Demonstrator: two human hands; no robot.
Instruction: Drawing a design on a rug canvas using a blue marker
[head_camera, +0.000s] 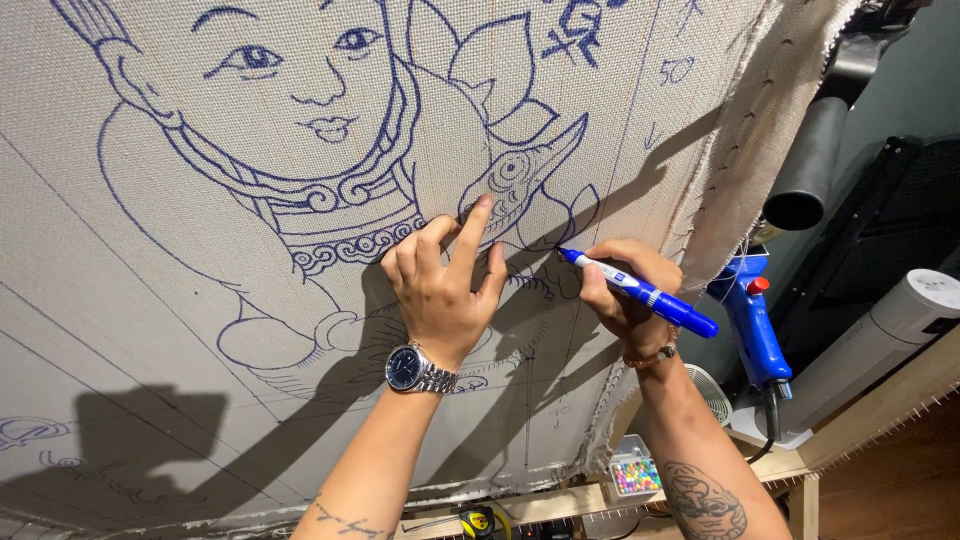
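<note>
While the head view looks along a stretched canvas marked with a blue line drawing of a figure, both hands work near the drawing's lower right part. The left hand lies flat against the canvas, just left of the marker; its forefinger is stretched up to touch a scrolled outline, and the other fingers are loosely curled and pressed together beside it. A watch with a dark dial sits on that wrist.

Right of the left hand, the right hand pinches a blue marker between thumb and fingers, the tip pointing left and touching the canvas at the drawn lines. A bracelet circles that wrist, and a tattoo shows on the forearm below.

Right of the marker, past the canvas's frayed edge, a blue tool with a red button hangs from the frame. Above it a black roller juts out. Below the marker, a small box of coloured pins rests on a wooden ledge. A white cylinder leans further right of the tool.
</note>
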